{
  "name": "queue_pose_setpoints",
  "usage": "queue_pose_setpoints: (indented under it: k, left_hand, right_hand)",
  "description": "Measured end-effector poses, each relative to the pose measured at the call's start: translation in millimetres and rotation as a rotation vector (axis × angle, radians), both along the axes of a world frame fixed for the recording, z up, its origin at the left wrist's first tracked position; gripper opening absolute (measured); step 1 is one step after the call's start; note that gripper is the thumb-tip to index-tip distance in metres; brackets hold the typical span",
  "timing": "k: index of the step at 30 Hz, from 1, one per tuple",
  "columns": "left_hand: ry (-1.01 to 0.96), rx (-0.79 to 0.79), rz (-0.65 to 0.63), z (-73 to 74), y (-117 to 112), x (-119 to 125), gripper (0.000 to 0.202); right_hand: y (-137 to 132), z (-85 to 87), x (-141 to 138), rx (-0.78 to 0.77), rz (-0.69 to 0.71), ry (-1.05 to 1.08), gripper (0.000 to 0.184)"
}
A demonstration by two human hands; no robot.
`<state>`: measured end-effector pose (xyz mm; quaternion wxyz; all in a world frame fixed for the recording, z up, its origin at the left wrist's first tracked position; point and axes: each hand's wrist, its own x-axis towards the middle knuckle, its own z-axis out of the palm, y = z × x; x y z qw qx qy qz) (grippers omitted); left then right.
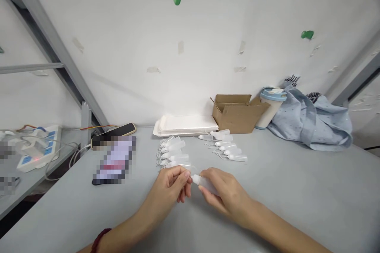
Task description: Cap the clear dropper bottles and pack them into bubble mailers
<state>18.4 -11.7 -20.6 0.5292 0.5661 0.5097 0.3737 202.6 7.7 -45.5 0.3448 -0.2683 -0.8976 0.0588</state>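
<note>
My right hand [221, 189] grips a small translucent dropper bottle [204, 183] by its body, its white cap and nozzle pointing left. At the nozzle end, my left hand [175, 182] is closed in a pinch; whatever sits between its thumb and fingers is hidden. A thin pale loop shows faintly just above the nozzle. Just behind my left hand lies a group of similar bottles [175, 154] with white strings at their tips. Farther right, a second group of bottles [228, 146] lies on the grey table [282, 189], strings toward the left.
Flat white packets [187, 125] and an open cardboard box [240, 116] stand along the wall. Beside the box are a lidded cup [270, 108] and a light blue bag [314, 122]. Two phones, one a blurred phone [114, 162], lie left, near a power strip [40, 150] with cables.
</note>
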Motion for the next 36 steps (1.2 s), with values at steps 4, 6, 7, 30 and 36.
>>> queue_pose_setpoints:
  k: [4,6,7,30,36]
  left_hand:
    - [0.018,0.046,0.012,0.2,-1,0,0.034]
    - [0.046,0.073,0.005,1.0,1,-2,0.034]
    - [0.065,0.085,-0.005,1.7,2,-4,0.035]
    - [0.204,0.107,0.049,12.1,4,-13,0.025]
    - [0.259,0.247,0.084,9.1,-6,-5,0.023]
  right_hand:
    - [0,0.5,-1,0.07,-0.014,-0.037,0.016]
    - [0,2.0,-2,0.088,-0.03,-0.045,0.018]
    - [1,2.7,-2,0.092,-0.038,-0.049,0.02]
    - [10,2.7,1,0.181,-0.043,-0.018,0.019]
    - [9,-2.6,2,0.064,-0.003,-0.017,0.021]
